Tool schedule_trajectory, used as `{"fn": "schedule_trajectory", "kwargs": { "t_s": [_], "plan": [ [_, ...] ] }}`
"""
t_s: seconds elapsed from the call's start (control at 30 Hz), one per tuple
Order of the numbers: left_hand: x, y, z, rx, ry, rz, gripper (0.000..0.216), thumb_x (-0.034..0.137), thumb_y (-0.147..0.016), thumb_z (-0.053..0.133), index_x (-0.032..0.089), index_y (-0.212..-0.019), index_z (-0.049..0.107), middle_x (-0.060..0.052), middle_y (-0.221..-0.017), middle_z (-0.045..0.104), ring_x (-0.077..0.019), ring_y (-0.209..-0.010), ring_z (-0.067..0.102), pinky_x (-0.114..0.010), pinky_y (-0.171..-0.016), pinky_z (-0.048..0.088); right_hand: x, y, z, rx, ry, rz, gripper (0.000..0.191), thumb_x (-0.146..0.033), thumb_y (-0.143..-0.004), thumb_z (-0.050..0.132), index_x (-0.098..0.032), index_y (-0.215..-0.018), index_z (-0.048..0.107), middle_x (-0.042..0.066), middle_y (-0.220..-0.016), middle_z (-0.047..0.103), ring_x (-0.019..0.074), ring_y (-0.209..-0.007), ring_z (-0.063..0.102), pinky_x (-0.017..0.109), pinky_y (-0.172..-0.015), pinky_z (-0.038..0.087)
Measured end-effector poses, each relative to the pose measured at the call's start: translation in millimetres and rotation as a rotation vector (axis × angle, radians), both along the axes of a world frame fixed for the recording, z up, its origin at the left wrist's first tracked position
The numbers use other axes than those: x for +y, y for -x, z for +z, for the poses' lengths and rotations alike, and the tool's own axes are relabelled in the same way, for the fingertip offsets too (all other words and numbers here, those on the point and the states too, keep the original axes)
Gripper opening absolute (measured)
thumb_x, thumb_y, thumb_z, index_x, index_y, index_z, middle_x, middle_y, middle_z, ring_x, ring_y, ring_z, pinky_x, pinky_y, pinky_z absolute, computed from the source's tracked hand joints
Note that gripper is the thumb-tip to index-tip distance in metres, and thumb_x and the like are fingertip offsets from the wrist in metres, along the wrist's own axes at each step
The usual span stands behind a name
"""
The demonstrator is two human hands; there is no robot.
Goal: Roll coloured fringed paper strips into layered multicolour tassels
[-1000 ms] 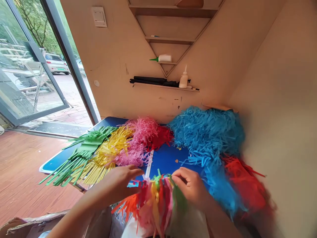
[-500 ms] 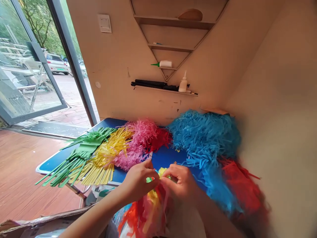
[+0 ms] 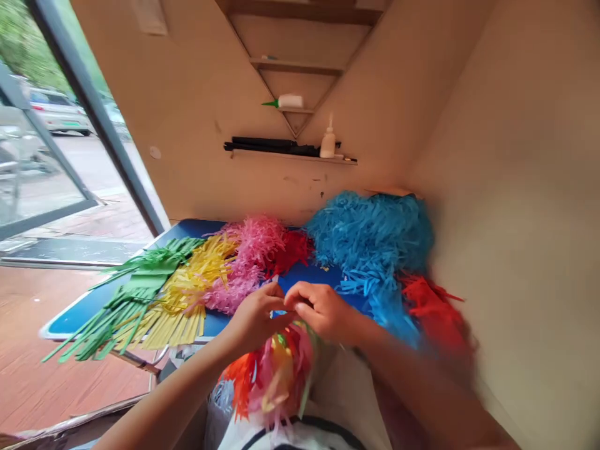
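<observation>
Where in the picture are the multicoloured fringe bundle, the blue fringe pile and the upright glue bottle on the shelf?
multicoloured fringe bundle (image 3: 274, 369), head view, on its hanging pink and yellow strips.
blue fringe pile (image 3: 370, 228), head view, on the middle of the heap.
glue bottle (image 3: 327, 145), head view, on its white body.

Fringed-paper heaps on blue table (image 3: 77, 312): six. Green fringed-paper heap (image 3: 134, 294): one. Yellow heap (image 3: 190, 290): one. Pink heap (image 3: 248, 250): one. Blue heap (image 3: 370, 231): one. Red: two, small red heap (image 3: 293, 249), right-hand red heap (image 3: 429, 306). Multicoloured fringed-paper bundle (image 3: 274, 372): one. White plastic glue bottles: two, lying bottle (image 3: 287, 101), upright bottle (image 3: 327, 142).
</observation>
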State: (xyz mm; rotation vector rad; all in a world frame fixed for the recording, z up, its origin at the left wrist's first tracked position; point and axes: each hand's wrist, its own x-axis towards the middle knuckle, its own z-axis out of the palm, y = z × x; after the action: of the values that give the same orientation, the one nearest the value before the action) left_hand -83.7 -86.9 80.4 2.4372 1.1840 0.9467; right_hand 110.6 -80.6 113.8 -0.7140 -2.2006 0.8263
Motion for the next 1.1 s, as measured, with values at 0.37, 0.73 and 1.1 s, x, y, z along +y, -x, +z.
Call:
{"fn": "schedule_trajectory", "kwargs": {
  "t_s": [0.37,0.73,1.1],
  "plan": [
    [23.0,8.6,-25.6,0.324,-0.016,0.109,0.043,0.055,-0.091,0.045,0.029,-0.091,0.079,-0.004,-0.094,0.071,-0.0188,-0.071,0.068,-0.029,-0.063,0.046,4.0,-59.3,45.6,0.065,0.073,-0.176,0.021,-0.009,-0.083,0.046,-0.015,-0.090,0.066,-0.005,-0.069,0.055,0.0066,-0.052,0.041,0.018,-0.050,0.033],
    [-12.4,-40.6,-8.9,0.622,0.068,-0.012,0.040,0.039,-0.098,0.043,0.022,-0.078,0.074,-0.005,-0.074,0.072,-0.0185,-0.071,0.068,-0.025,-0.063,0.044,-21.8,-42.6,-51.8,-0.377,-0.125,-0.161,0.035,-0.013,-0.082,0.062,-0.015,-0.116,0.064,0.012,-0.115,0.069,0.0242,-0.105,0.062,0.040,-0.099,0.041],
    [14.4,0.9,3.0,0.408,0.258,0.118,0.030,0.027,-0.090,0.047,0.021,-0.076,0.072,-0.002,-0.073,0.074,-0.0165,-0.066,0.066,-0.023,-0.060,0.043,3.1,-70.7,-90.4,0.369,0.688,-0.519,0.035,-0.047,-0.066,0.075,-0.016,-0.059,0.060,-0.005,-0.050,0.053,0.0092,-0.050,0.044,0.022,-0.051,0.032]
  ]
}}
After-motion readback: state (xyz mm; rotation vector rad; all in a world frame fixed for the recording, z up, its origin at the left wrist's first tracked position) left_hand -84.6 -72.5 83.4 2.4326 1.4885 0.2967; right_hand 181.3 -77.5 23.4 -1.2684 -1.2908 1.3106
